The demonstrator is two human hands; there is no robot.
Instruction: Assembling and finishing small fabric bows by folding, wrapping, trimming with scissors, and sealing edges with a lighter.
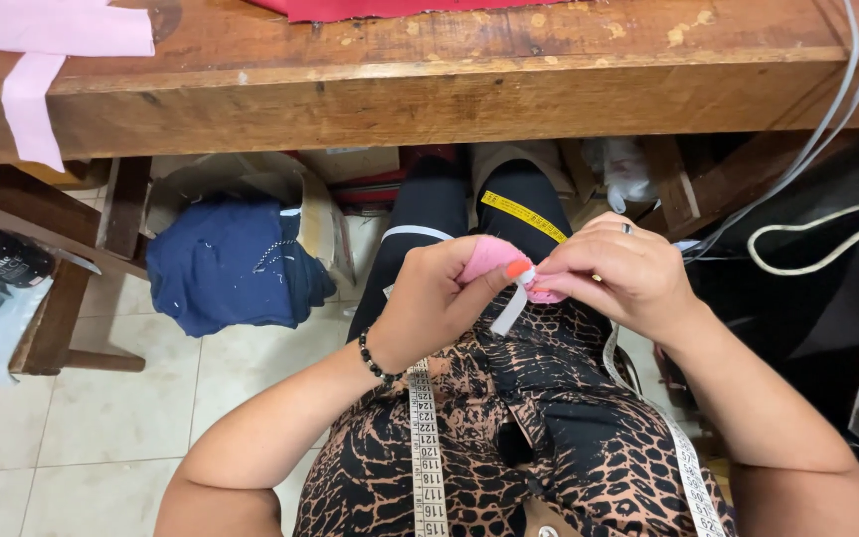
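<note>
From the head camera, the person sits at a wooden worktable [429, 89], working in the lap just below its front edge. The left hand [436, 298] is closed around a small pink fabric piece [489, 257], thumb and fingers pinching its near edge. The right hand [620, 273], a ring on one finger, pinches the same piece from the other side, fingertips tight together where a narrow white strip [509, 310] hangs down from the pink cloth. Both grips are narrow, closed on the material. To handle this well, I judge the two pinches should stay close together so the cloth stays taut, with the white strip kept flat against the pink edge rather than twisting.

A white tape measure [428, 447] hangs around the neck over the patterned dress, and a yellow one [523, 215] lies across the black trousers. On the table's left front corner, pale pink fabric strips [32, 70] hang over the edge. Under the table a dark blue garment [226, 264] is heaped against a cardboard box [320, 214]. Grey and white cables [827, 119] trail down at the right.
</note>
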